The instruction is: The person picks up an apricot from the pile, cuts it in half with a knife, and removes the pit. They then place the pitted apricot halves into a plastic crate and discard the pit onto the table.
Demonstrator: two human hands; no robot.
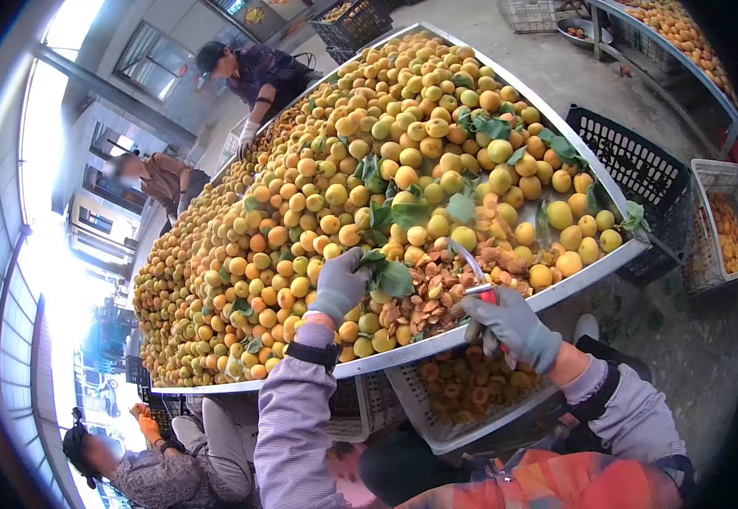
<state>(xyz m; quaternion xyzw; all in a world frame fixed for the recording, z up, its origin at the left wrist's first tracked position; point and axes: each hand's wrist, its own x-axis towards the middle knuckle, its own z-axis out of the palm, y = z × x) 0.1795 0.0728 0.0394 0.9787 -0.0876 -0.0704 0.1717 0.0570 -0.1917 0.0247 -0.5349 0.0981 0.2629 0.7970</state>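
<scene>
My left hand, in a grey glove, is closed at the fingertips on a green leafy sprig over the heap. My right hand, also gloved, grips a curved knife by its red handle, with the blade pointing up and away from me. Yellow-orange apricots cover the metal-edged table. Between my hands lies a pile of brown apricot pits near the table's edge. Below the edge, a crate of split apricots stands in front of me.
A black crate and a white crate with apricots stand at the right. Two people work along the far left side. Another person in orange gloves sits at the lower left. A second fruit table is at the upper right.
</scene>
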